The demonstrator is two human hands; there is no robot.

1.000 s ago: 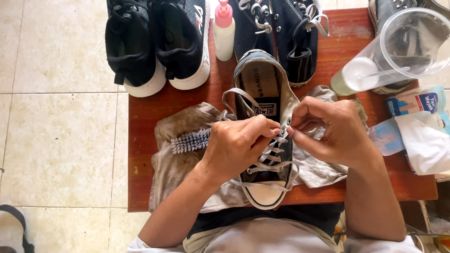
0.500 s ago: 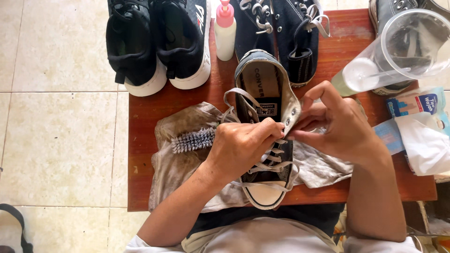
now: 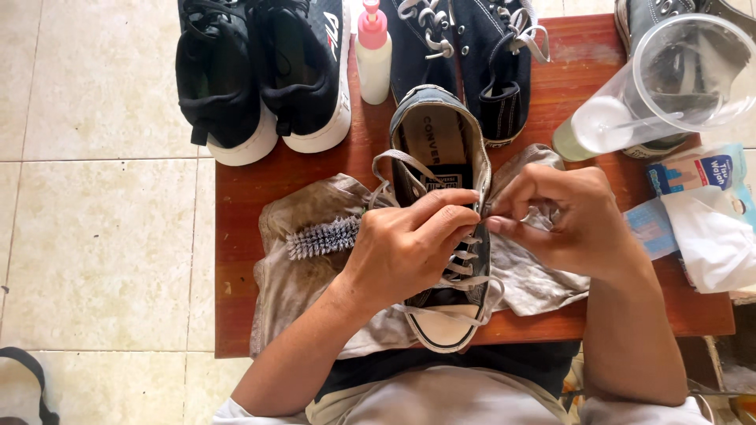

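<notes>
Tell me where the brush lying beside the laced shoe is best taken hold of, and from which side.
Probably the brush is best pinched across its left end, coming from above on the side away from the left hand. It lies flat on the stained cloth, bristles showing, and its right end runs under that hand and against the dark sneaker, so only the left end is free.

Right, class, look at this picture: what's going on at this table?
A person sits at a red table working on the laces of a dark sneaker that lies on a dirty cloth. The left hand rests on the shoe's tongue, and the right hand pinches at an upper eyelet. A brush lies beside the left hand. Black shoes, a pink-capped bottle and a plastic cup stand further back.
</notes>
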